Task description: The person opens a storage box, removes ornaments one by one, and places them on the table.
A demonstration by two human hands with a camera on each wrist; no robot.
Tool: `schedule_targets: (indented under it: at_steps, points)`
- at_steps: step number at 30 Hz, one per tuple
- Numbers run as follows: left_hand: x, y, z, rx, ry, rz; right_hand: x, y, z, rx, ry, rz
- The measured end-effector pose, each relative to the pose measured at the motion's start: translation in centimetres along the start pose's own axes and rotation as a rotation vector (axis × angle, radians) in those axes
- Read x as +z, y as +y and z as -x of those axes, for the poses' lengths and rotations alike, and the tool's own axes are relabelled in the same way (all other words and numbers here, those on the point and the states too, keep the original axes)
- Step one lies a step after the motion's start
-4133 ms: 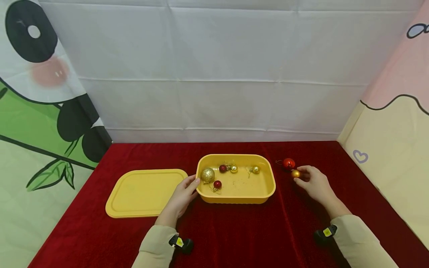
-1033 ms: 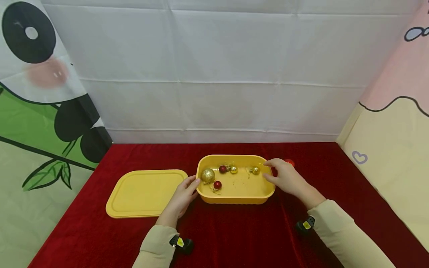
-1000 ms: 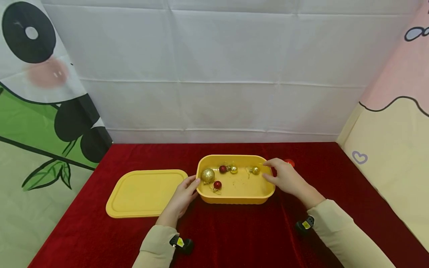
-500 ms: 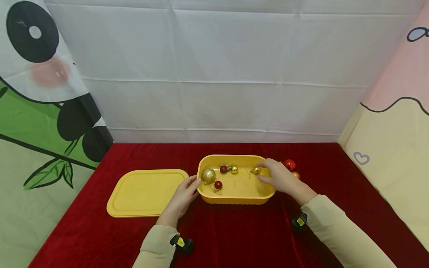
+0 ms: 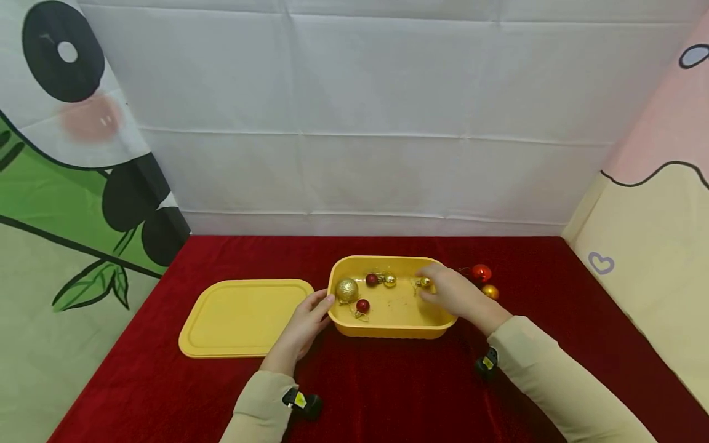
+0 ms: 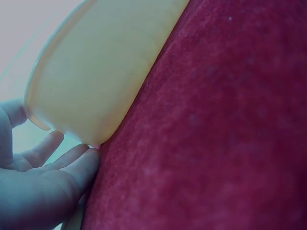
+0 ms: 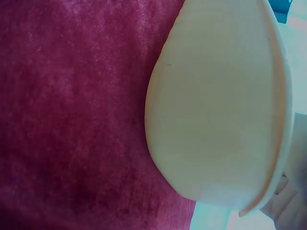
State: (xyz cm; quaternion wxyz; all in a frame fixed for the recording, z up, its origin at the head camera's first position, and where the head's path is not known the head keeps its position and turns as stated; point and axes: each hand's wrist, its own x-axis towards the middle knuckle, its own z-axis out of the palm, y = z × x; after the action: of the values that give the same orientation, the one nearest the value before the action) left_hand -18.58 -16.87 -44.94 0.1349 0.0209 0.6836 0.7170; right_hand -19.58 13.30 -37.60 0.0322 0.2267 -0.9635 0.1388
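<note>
In the head view a yellow plastic box [image 5: 396, 314] stands on the red cloth with Christmas baubles inside. My left hand [image 5: 303, 326] grips its left end, thumb at the rim and fingers against the outer wall, as the left wrist view also shows. My right hand [image 5: 456, 292] reaches over the right end into the box. Its thumb and fingers lie on either side of a small gold bauble [image 5: 425, 282], seemingly with a gap. Inside also lie a large glittery gold bauble [image 5: 347, 290], two dark red baubles [image 5: 362, 306] and another small gold bauble [image 5: 390, 280].
A yellow lid [image 5: 246, 319] lies flat left of the box. Right of the box, behind my right forearm, a bright red bauble [image 5: 480, 272] and a gold bauble [image 5: 490, 291] lie together on the red cloth [image 5: 388, 387]. A white curtain [image 5: 382, 172] hangs behind.
My right hand has left the gold bauble on the cloth beside the red one, moved left over the box rim, and come down around the small gold bauble. The left hand keeps its grip.
</note>
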Motion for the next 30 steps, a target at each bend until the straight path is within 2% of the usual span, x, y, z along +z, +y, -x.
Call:
schedule_targets:
  at_steps: [14, 24, 30]
  points:
    - [0.1, 0.0, -0.1, -0.004, -0.003, -0.003, 1.2, 0.1, -1.1, -0.006, -0.06, 0.181]
    - [0.9, -0.2, -1.1, -0.013, 0.024, -0.008, 2.0, 1.9, -2.3, -0.044, -0.078, 0.225]
    - [0.8, -0.1, -1.1, -0.018, 0.024, -0.008, 2.4, 1.9, -2.5, -0.052, -0.079, 0.274]
